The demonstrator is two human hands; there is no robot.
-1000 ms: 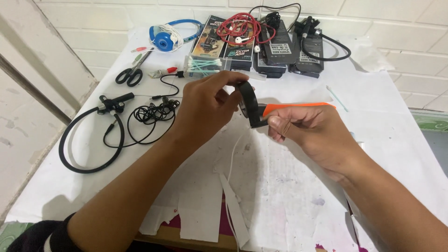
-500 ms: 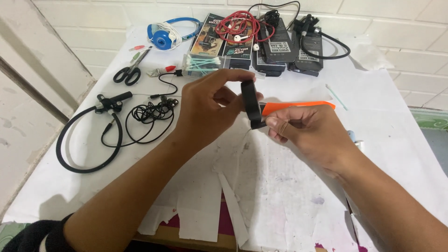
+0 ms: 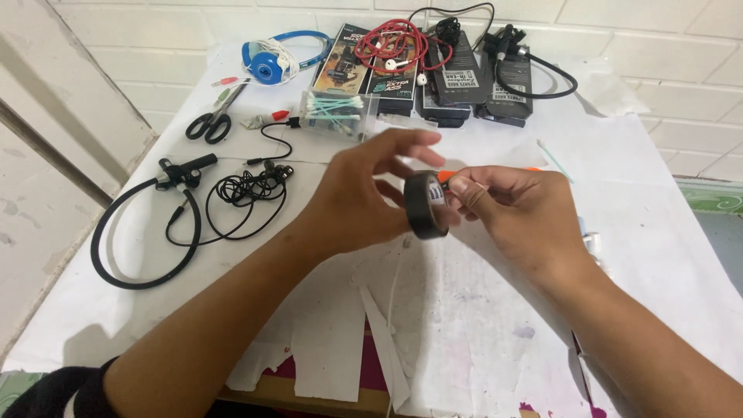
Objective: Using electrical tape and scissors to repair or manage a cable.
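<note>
we pinch the black tape roll [image 3: 426,204] between left hand [image 3: 364,197] and right hand [image 3: 511,205], above the paper-covered table [image 3: 658,255], holding it steady while a fingertip seeks its edge.

One head-worn camera looks steeply down, close over the table [image 3: 665,255], facing the far tiled wall [image 3: 681,46].
</note>
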